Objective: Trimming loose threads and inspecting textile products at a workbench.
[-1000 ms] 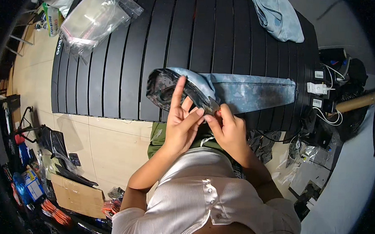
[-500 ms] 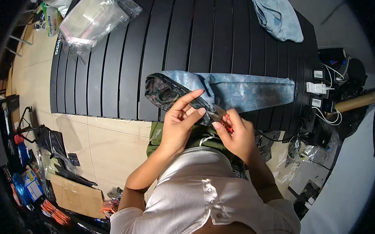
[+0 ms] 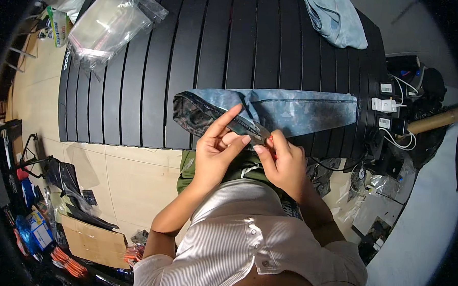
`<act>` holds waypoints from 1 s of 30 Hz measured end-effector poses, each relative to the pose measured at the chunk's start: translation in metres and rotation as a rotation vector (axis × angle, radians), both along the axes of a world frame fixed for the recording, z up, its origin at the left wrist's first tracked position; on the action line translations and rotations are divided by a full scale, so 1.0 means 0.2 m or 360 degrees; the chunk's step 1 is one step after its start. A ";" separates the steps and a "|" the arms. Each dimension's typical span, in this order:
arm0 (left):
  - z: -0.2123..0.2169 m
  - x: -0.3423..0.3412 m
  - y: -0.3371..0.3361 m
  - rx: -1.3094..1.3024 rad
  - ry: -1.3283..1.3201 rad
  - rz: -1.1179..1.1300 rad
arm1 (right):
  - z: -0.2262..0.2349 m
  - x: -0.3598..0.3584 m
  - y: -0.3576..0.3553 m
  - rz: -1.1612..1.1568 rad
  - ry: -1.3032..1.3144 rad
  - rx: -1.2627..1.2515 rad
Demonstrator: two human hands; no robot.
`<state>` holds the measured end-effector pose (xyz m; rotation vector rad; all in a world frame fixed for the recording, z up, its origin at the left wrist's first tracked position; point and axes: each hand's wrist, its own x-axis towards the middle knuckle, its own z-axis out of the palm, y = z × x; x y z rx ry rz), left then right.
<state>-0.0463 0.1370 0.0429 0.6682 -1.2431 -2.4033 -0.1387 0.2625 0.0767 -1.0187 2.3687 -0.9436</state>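
Note:
A blue mottled fabric sleeve (image 3: 307,110) lies lengthwise along the near part of the slatted black table. Its wide end is turned back, showing a dark patterned inside (image 3: 193,113) and a black hem band. My left hand (image 3: 215,155) pinches that hem at the near side between thumb and fingers, with the forefinger stretched along the band. Close beside it, my right hand (image 3: 284,163) is closed on a small pair of scissors (image 3: 260,132). Their metal blades lie against the hem by my left fingertips. Most of the red handle is hidden in my fingers.
Clear plastic bags (image 3: 109,25) lie at the table's far left. Another blue mottled piece of cloth (image 3: 339,22) is at the far right. Chargers with white cables (image 3: 386,105) sit at the right edge, near a cardboard tube (image 3: 437,121). A cardboard box (image 3: 94,239) stands on the floor.
The scissors' handle has turned further into my right hand, so less red shows. Both hands stay at the hem, and the whole view has shifted slightly.

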 end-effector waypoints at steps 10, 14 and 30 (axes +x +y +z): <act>0.00 -0.01 -0.01 0.0165 0.0160 0.0052 | -0.03 -0.01 0.00 0.0018 0.0063 -0.0029; 0.02 -0.02 -0.01 0.0175 0.0051 0.0094 | -0.02 -0.02 0.00 0.0044 0.0008 0.0003; -0.02 0.02 -0.03 0.0124 0.0163 -0.0048 | -0.03 -0.02 0.01 0.0066 0.0072 -0.0043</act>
